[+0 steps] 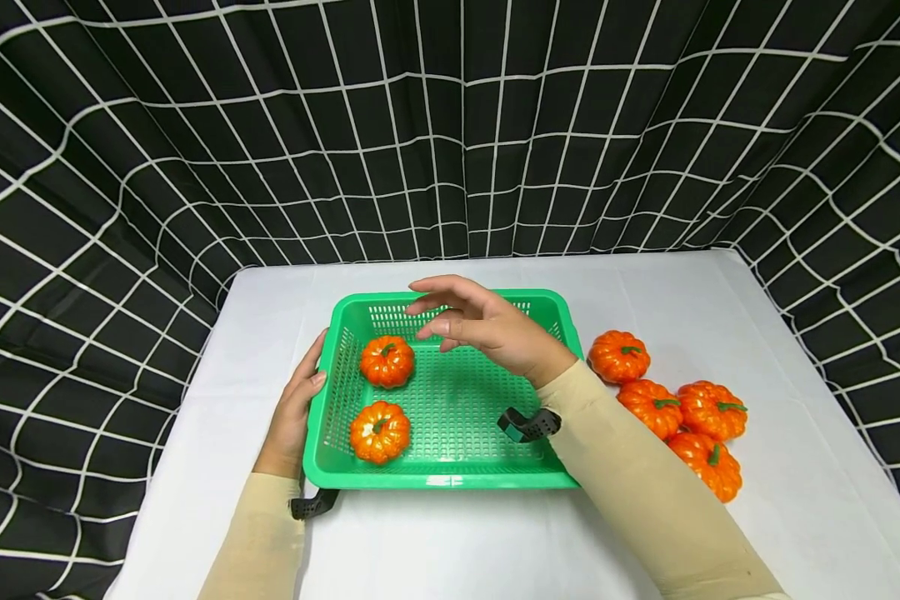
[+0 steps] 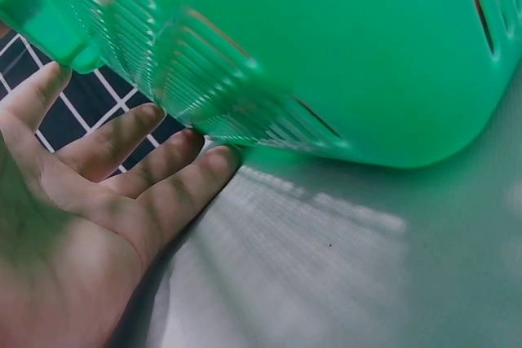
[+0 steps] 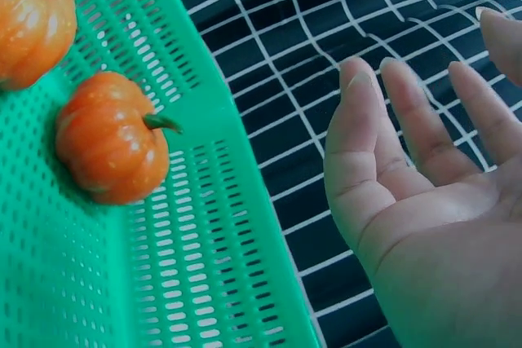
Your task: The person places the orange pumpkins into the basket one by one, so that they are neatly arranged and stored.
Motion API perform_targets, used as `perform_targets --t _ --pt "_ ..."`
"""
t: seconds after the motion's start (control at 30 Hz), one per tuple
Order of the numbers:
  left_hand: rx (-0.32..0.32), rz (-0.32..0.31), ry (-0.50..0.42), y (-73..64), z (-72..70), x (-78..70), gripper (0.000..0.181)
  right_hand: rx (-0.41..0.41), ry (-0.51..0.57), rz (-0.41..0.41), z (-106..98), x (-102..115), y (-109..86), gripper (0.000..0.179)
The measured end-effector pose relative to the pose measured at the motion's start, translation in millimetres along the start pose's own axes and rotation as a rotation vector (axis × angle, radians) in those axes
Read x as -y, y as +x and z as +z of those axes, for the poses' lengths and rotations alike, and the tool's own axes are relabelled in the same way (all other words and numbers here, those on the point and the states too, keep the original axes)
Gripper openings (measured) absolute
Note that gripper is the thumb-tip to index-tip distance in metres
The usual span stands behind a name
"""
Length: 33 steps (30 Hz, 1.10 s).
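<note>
The right sleeve [image 1: 660, 508] lies nearest the camera, leading up to the right grip [image 1: 499, 323], which hangs empty above the green basket [image 1: 390, 481], fingers loosely curved and spread apart. The left grip [image 1: 297, 408] rests against the basket's outer left wall, fingers extended and spread, pinching nothing. Between the two grips, inside the basket, sit one pumpkin [image 1: 387, 363] just left of the right grip's fingertips and a second pumpkin [image 1: 379, 435] farther from them. Right of the right grip, beyond its forearm, four more pumpkins [image 1: 712, 411] cluster on the tabletop [image 1: 802, 392]. If loading is the work, it looks about a third done: two in, four left. The pumpkins are squat, with no clear long axis; the outside stems lean away from the right grip, while the second pumpkin's points roughly upward. The basket's long axis runs crosswise from the left grip to beneath the right forearm
</note>
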State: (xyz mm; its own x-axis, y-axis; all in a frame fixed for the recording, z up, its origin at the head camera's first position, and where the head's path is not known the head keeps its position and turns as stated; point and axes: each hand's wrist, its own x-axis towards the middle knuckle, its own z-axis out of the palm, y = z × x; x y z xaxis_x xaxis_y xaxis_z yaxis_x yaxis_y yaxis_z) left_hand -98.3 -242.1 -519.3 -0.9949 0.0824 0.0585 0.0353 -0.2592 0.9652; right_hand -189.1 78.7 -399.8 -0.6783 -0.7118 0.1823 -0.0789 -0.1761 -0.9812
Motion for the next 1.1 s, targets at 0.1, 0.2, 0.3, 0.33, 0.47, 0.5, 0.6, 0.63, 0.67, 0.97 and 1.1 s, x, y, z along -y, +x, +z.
perform_targets --t 0.1,0.2,0.3,0.33,0.47,0.5,0.6,0.63,0.67,0.97,1.1 --pt "0.009 0.000 0.005 -0.2 -1.2 1.8 0.062 -0.018 0.007 -0.006 -2 1 -3.0 0.050" --pt "0.017 0.000 0.011 -0.1 -1.9 2.6 0.062 -0.045 0.008 -0.020 -5 3 -6.3 0.051" --pt "0.015 -0.001 0.020 -0.1 -2.0 2.5 0.062 -0.070 -0.002 -0.031 -9 6 -8.3 0.051" --pt "0.012 -0.001 0.021 -0.1 -2.0 2.4 0.062 -0.078 -0.004 -0.030 -10 7 -9.0 0.051" --pt "0.004 -0.006 0.013 -1.2 -1.7 2.5 0.062 -0.114 -0.004 -0.013 -16 11 -12.9 0.051" --pt "0.001 -0.008 0.011 -1.3 -1.6 2.8 0.062 -0.120 -0.004 -0.009 -17 12 -13.9 0.052" --pt "-0.001 -0.012 0.011 -1.6 -1.7 3.5 0.061 -0.127 -0.005 -0.009 -21 16 -17.5 0.051" --pt "-0.002 -0.012 0.013 -1.5 -1.6 3.5 0.061 -0.128 -0.011 -0.010 -23 18 -18.7 0.051" --pt "-0.002 -0.011 0.018 -1.4 -1.5 3.3 0.061 -0.128 -0.015 -0.011 -24 19 -20.0 0.051" --pt "-0.009 -0.010 0.021 -0.4 0.3 1.0 0.061 -0.165 -0.075 -0.026 -43 37 -31.3 0.052" --pt "0.003 0.000 0.029 -0.9 -0.3 -0.5 0.062 -0.189 -0.103 -0.010 -50 44 -37.7 0.052"
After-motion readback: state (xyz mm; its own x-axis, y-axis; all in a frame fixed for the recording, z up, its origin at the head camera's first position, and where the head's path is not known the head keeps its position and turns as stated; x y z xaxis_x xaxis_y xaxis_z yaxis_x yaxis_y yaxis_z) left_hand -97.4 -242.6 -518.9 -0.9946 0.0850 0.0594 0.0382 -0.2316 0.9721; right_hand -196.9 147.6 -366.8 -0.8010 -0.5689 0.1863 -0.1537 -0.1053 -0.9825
